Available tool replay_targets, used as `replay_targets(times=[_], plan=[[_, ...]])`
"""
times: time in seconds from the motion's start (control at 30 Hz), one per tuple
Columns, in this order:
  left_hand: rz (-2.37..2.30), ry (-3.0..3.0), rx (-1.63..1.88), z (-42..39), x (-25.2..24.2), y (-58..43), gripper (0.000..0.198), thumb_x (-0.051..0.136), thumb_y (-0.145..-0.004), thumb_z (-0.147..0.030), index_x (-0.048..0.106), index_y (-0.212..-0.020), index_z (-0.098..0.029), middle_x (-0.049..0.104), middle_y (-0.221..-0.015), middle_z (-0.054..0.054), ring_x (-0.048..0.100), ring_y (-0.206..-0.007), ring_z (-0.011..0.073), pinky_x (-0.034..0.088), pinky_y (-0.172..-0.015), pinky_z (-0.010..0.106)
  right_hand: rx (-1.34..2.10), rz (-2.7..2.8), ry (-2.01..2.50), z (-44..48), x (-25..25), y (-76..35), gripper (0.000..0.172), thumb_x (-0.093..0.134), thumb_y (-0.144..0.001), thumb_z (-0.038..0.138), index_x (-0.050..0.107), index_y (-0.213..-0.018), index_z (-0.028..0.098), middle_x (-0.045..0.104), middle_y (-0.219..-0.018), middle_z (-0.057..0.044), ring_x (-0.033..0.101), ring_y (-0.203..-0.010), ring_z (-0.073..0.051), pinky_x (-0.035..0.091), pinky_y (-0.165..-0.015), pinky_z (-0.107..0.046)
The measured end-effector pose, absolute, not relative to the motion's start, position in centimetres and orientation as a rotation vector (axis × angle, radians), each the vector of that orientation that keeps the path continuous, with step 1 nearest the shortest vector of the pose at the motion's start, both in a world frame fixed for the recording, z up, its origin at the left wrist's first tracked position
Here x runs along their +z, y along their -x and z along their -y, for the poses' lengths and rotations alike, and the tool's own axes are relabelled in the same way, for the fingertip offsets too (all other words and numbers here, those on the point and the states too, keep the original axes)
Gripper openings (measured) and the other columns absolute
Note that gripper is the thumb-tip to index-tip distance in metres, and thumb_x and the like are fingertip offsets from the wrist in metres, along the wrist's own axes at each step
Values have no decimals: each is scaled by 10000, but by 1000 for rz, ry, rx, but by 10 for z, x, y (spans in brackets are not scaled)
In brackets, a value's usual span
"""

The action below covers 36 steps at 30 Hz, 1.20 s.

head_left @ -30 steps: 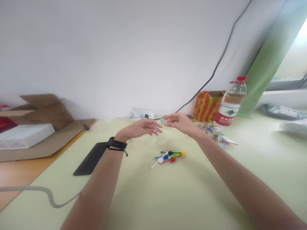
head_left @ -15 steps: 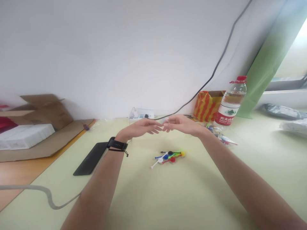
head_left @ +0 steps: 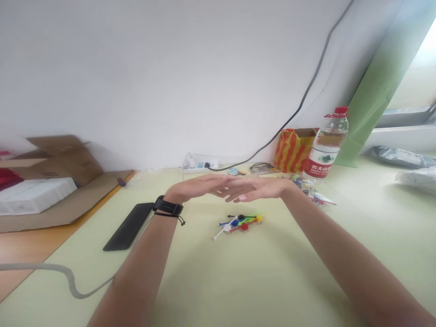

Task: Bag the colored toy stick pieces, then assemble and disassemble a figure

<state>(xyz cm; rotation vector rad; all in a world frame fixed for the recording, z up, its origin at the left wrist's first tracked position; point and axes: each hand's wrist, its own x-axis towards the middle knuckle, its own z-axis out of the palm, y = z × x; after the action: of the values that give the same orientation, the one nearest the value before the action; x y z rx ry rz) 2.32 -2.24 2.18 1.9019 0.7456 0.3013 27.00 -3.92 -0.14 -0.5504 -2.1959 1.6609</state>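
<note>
My left hand, with a black watch on its wrist, is raised above the pale green table. Its fingers are stretched out and overlap those of my right hand. The right hand is also open, palm down, and nothing shows in either hand. Below and slightly nearer to me, a small cluster of coloured plastic pieces lies on the table, in white, blue, black, green, red and yellow, with thin arrow-like arms. Where the fingers meet, some fingertips are hidden.
A black flat device lies at the left, near cardboard and white blocks. Behind are a power strip, a striped bag, a water bottle and small plastic packets. A grey cable crosses the left.
My two hands have come closer together and now overlap at the fingers, a little lower in the view. The coloured pieces have not moved.
</note>
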Motion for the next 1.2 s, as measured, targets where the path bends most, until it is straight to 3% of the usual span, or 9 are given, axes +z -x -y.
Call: replay_targets(times=[0.13,0.3,0.53,0.67,0.77,0.87,0.93,1.03,1.2], plan=[[-715,-1817,216,18,21,-14,596,393,-995,-685,687,-1308,-273,701,-1319,63,626,-1233,270,471,-1030,370,1665,2198,468,38,2,-272,618,763,-872,485,591,-1439,310,515,-1556,-77,564,-1364,-261,454,-1131,-432],[-758,-1727,185,9,18,-2,650,472,-916,-759,652,-1363,-323,663,-1395,95,592,-1297,302,494,-1032,397,1593,2194,503,38,7,-279,615,784,-824,553,652,-1370,303,637,-1434,-81,540,-1388,-280,436,-1135,-450],[-704,-1639,123,14,17,-5,717,501,-870,-798,629,-1401,-333,643,-1425,111,636,-1237,342,534,-971,406,1592,2146,491,38,6,-271,575,737,-874,542,636,-1392,313,593,-1487,-71,510,-1414,-277,401,-1158,-449],[-713,-1654,131,14,18,-5,703,505,-875,-789,629,-1399,-338,638,-1432,102,656,-1207,334,542,-939,402,1663,2079,500,40,3,-268,676,746,-832,617,620,-1416,301,614,-1462,-94,533,-1387,-316,401,-1153,-502],[-830,-1812,301,13,21,-6,643,503,-912,-745,634,-1392,-338,635,-1436,87,651,-1214,318,512,-987,411,1692,2066,516,39,3,-272,719,733,-847,625,548,-1479,335,569,-1512,-79,518,-1404,-292,391,-1167,-484],[-971,-2148,694,16,27,-16,556,500,-968,-656,607,-1409,-335,567,-1509,47,547,-1342,295,420,-1109,411,1721,1958,598,34,0,-276,723,641,-907,656,467,-1536,346,571,-1511,-80,551,-1376,-278,403,-1162,-490],[-990,-2352,931,21,28,-26,569,557,-951,-629,591,-1414,-300,571,-1495,64,517,-1360,305,394,-1135,425,1754,1845,676,30,-3,-276,697,550,-935,704,495,-1519,328,602,-1478,-85,581,-1343,-288,440,-1135,-496],[-966,-2659,993,26,23,-41,686,667,-883,-613,528,-1469,-284,544,-1507,85,445,-1406,338,318,-1188,467,1776,1663,777,24,-8,-272,699,395,-960,761,640,-1378,257,672,-1384,-109,644,-1256,-300,523,-1054,-469],[-973,-2945,797,23,-2,-57,1149,861,-660,-593,293,-1609,-280,427,-1576,131,268,-1483,443,249,-1192,577,1814,1425,836,18,-14,-262,836,264,-946,805,697,-1244,155,699,-1309,-184,677,-1185,-340,567,-975,-502]])
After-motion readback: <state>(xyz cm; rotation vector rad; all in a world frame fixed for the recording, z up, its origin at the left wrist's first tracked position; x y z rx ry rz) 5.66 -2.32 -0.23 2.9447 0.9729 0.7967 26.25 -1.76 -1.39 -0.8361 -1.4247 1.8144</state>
